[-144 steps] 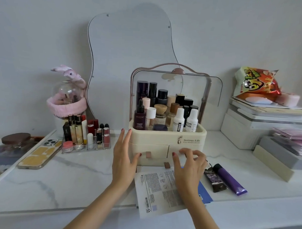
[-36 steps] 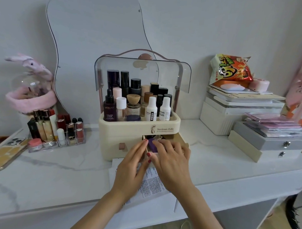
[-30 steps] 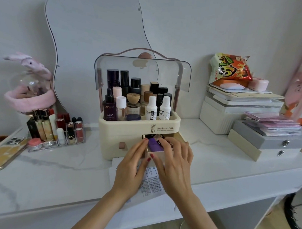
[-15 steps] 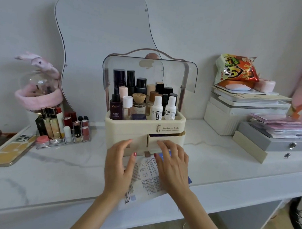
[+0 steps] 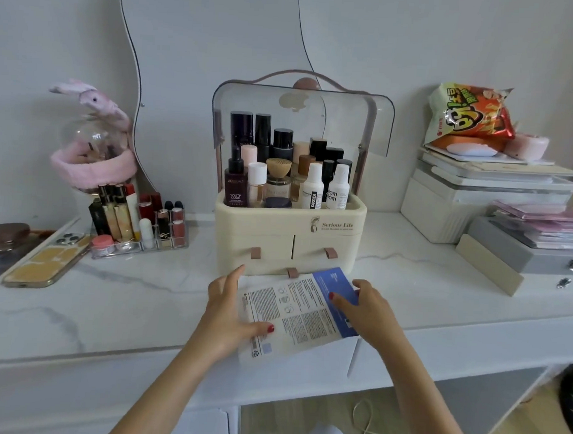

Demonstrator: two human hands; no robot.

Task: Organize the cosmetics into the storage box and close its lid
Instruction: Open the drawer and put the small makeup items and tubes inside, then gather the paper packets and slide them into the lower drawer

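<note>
The cream storage box (image 5: 288,230) stands at the middle of the white table (image 5: 113,308), its top tray full of upright bottles. Its clear lid (image 5: 379,122) is swung up and back, and all three drawers are pushed in. In front of the box lie a white printed sachet (image 5: 294,314) and, under it, a blue sachet (image 5: 333,281), both partly over the table's front edge. My left hand (image 5: 230,309) rests on the white sachet's left side, thumb on top. My right hand (image 5: 368,312) lies on the blue sachet's right side, thumb pressing it.
A clear organiser of lipsticks (image 5: 138,224) and a phone (image 5: 46,260) lie to the left. White and grey boxes (image 5: 474,197) with a snack bag (image 5: 467,116) are stacked to the right. A wavy mirror (image 5: 220,36) leans on the wall behind the box.
The right-hand drawer, open with a purple tube in it a second ago, is now pushed in. Both hands have drawn back from the box onto the sachets.
</note>
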